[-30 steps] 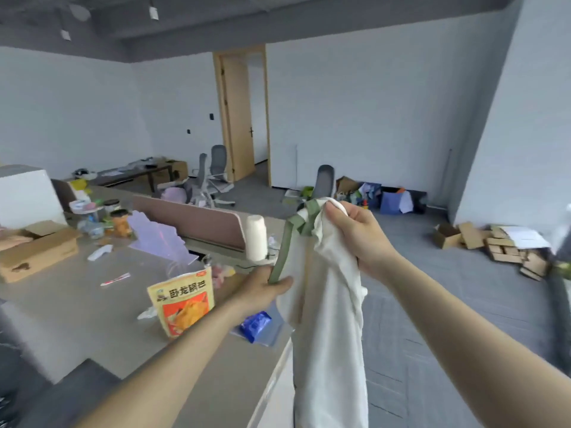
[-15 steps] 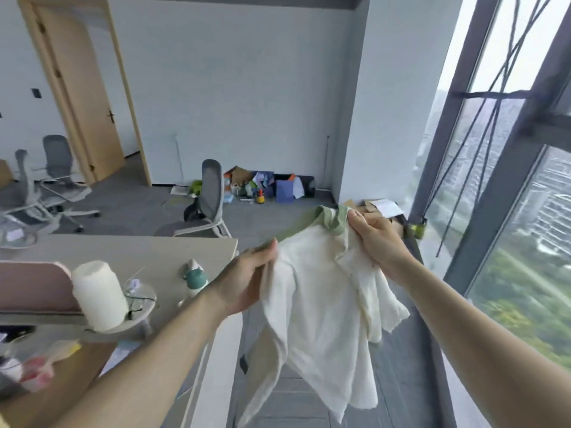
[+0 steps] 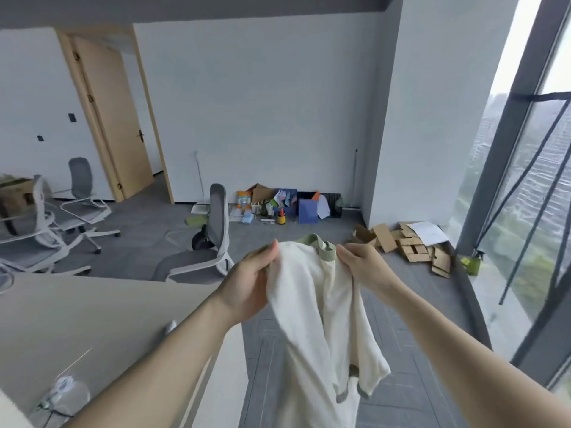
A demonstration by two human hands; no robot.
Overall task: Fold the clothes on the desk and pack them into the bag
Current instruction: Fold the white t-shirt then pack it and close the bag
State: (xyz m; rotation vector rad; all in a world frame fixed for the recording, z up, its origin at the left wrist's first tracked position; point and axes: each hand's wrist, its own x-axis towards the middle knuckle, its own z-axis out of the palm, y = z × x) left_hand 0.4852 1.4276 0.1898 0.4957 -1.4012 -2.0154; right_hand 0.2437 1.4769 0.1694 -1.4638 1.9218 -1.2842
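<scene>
Left arm: reaching from the lower left of the frame toward the centre, bare forearm passing above the right edge of the desk [image 3: 80, 313].
Left hand [image 3: 250, 285]: hovering just left of centre, back of the hand facing the camera, fingers curling into a grip on the white shirt [image 3: 318, 319], thumb pressing on top of the fabric.
Right arm: reaching from the lower right corner toward the centre, forearm bare.
Right hand [image 3: 363, 267]: hovering just right of centre, fingers curling and pinching the shirt just beside the green collar [image 3: 319, 248].
Hand spacing: sitting near each other at the same height, with the collar lying between them.
Desk: filling the lower left of the frame, showing a pale beige top; carrying a blurred wire-framed item at the bottom left, identity not determinable.
Floor [image 3: 287, 236]: running through centre and lower centre, showing grey carpet tiles.
Room: showing white walls; wooden door [image 3: 114, 125] standing open at upper left; grey office chair [image 3: 213, 239] standing at centre, more chairs standing at left; mixed clutter lining the far wall; flattened cardboard [image 3: 401, 245] lying right of centre; tall window [image 3: 525, 180] filling the right edge.
Shirt location: hanging in the air at centre, off the desk, over the floor past the desk's right edge.
Shirt relative to fingers: bunching at the top between both grips, draping below the fingers to the bottom of the frame, a trimmed sleeve cuff [image 3: 361, 389] dangling at lower right of centre.
</scene>
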